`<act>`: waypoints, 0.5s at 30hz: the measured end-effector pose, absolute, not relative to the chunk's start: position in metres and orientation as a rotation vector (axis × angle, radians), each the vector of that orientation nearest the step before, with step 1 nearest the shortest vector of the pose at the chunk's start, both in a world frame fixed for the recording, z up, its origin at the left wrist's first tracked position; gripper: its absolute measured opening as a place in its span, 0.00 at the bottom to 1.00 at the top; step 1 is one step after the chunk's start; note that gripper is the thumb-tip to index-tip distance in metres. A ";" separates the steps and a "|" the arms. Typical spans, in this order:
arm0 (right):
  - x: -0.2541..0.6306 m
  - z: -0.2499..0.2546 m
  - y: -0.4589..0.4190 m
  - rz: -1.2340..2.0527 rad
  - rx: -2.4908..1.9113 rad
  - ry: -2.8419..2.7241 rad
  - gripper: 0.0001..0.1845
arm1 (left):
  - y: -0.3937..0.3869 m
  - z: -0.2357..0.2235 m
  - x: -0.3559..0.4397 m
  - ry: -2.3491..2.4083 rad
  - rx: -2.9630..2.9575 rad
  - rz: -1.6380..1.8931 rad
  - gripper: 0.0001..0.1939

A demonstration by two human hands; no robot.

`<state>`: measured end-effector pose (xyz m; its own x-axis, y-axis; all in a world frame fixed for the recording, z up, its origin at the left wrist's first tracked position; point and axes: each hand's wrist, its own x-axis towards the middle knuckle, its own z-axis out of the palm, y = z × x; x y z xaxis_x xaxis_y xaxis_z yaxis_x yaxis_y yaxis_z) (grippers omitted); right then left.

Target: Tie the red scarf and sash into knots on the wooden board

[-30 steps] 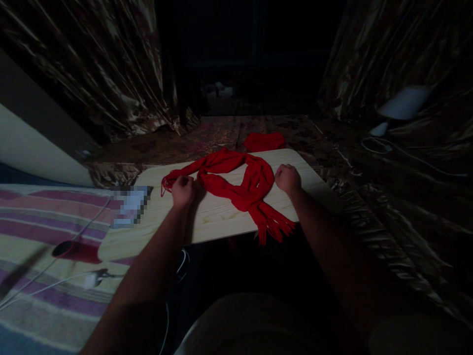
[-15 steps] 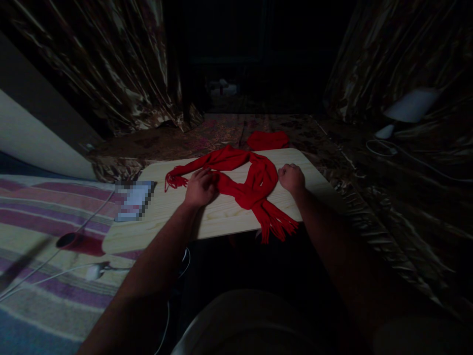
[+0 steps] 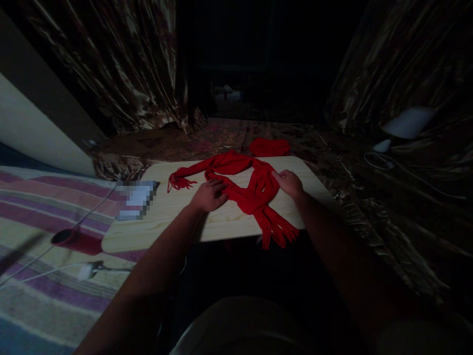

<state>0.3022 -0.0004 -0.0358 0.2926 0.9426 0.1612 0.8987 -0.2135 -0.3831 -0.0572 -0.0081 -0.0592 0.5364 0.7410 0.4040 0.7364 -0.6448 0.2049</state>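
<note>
A red scarf [image 3: 231, 163] with fringed ends lies looped on a pale wooden board table [image 3: 166, 222]. One fringed end points left, and the other hangs over the near edge. My left hand [image 3: 210, 195] rests on the lower left strand, fingers stretched over the cloth and thumb apart. At the right side of the loop, my right hand [image 3: 290, 183] pinches the scarf's edge, its thumb on top and the other fingers partly hidden.
Behind the table lies another folded red cloth [image 3: 269, 147]. A blurred booklet-like item [image 3: 136, 199] is at the table's left edge. A dark red cylinder [image 3: 79, 241], cables and a white plug [image 3: 87, 271] lie on the striped bedding [image 3: 44, 296]. A white lamp [image 3: 409, 122] stands at right.
My right hand has gone from a closed fist beside the loop to touching and pinching its edge. My left hand has slid rightward along the scarf. The view has shifted slightly.
</note>
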 end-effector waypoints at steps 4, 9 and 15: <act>0.292 -0.022 0.017 0.436 -2.267 -1.716 0.22 | -0.008 -0.060 -0.057 1.306 2.716 0.763 0.27; 0.257 0.015 0.027 0.502 -1.844 -1.299 0.16 | -0.012 -0.057 -0.058 1.326 2.593 0.867 0.26; 0.195 0.062 -0.031 1.516 -0.785 -1.733 0.16 | -0.009 -0.055 -0.062 1.347 2.112 1.413 0.53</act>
